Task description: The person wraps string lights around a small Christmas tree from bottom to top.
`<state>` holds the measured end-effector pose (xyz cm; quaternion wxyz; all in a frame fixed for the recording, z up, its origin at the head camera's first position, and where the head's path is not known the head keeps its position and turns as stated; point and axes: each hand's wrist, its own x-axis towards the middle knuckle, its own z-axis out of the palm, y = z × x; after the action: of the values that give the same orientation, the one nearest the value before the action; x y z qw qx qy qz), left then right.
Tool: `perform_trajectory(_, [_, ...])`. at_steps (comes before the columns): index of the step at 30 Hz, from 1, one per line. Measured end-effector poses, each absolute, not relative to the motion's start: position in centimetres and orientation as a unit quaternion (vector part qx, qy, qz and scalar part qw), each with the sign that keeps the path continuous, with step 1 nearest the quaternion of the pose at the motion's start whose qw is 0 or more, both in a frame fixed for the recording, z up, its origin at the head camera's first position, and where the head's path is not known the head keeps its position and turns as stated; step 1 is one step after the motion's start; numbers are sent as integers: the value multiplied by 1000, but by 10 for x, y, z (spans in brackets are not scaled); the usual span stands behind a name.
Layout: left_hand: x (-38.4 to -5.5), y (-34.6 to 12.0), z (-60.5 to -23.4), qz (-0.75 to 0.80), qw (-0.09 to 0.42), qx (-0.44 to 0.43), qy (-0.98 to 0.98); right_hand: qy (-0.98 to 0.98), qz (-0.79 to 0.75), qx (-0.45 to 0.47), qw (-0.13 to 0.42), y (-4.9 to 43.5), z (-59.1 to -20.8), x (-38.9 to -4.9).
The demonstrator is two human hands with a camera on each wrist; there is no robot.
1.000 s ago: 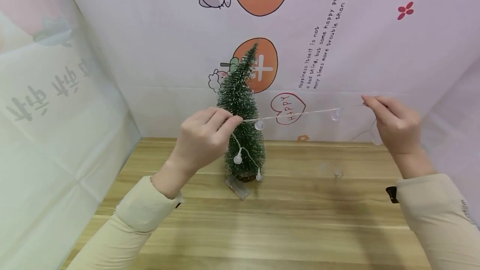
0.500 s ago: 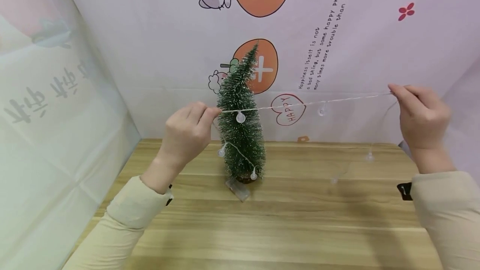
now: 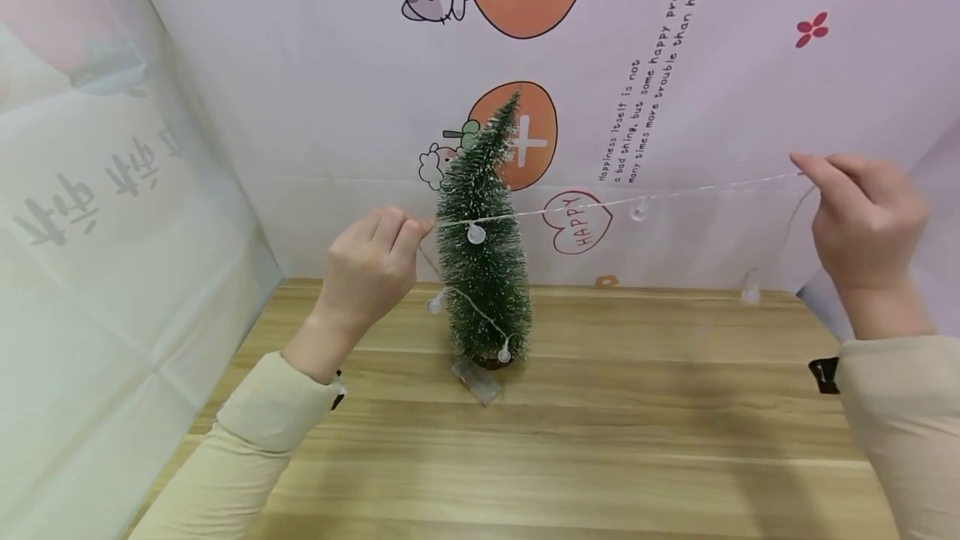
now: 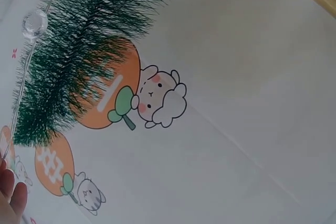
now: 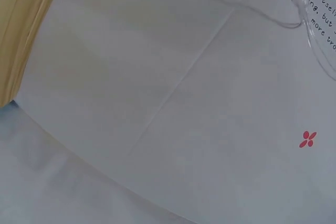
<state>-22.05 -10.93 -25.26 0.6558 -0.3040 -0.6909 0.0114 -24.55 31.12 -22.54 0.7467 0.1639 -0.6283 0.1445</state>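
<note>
A small green artificial Christmas tree [image 3: 486,273] with frosted tips stands at the back of the table, its top bent to one side. Across its front runs a string of lights [image 3: 476,232], a thin clear wire with round clear bulbs. My left hand [image 3: 372,273] pinches the wire just left of the tree. Far to the right, my right hand [image 3: 866,223] pinches the same wire, stretched nearly straight between them. From the left hand a strand drops to the tree's lower part. A loose strand with a bulb [image 3: 751,294] hangs below the right hand.
A clear flat box [image 3: 476,381] lies on the wooden table [image 3: 570,457] by the tree's base. Behind stands a white printed backdrop [image 3: 337,107] with orange fruit and cartoon animals. Another white sheet [image 3: 112,290] closes off the left side.
Both hands have moved apart, the left one leftward and the right one rightward and up. The wire between them is longer now and crosses the tree's front. The tree has stayed put.
</note>
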Motion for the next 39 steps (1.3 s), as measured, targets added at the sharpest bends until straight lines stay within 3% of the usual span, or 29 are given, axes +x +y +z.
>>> perform_trajectory(11, [-218,-112,-258,-55,595,-327,-733,-661,177,141,715,316,-214,-242])
perform_trajectory(23, [-217,-121,-269,-92,581,-357,-726,-670,244,97,695,302,-195,-235])
perform_trajectory(31, [-218,-122,-266,-21,599,-390,-699,-661,260,98,697,300,-188,-240])
perform_trajectory(39, [-217,-119,-264,32,620,-364,-694,-669,271,99,685,295,-179,-244])
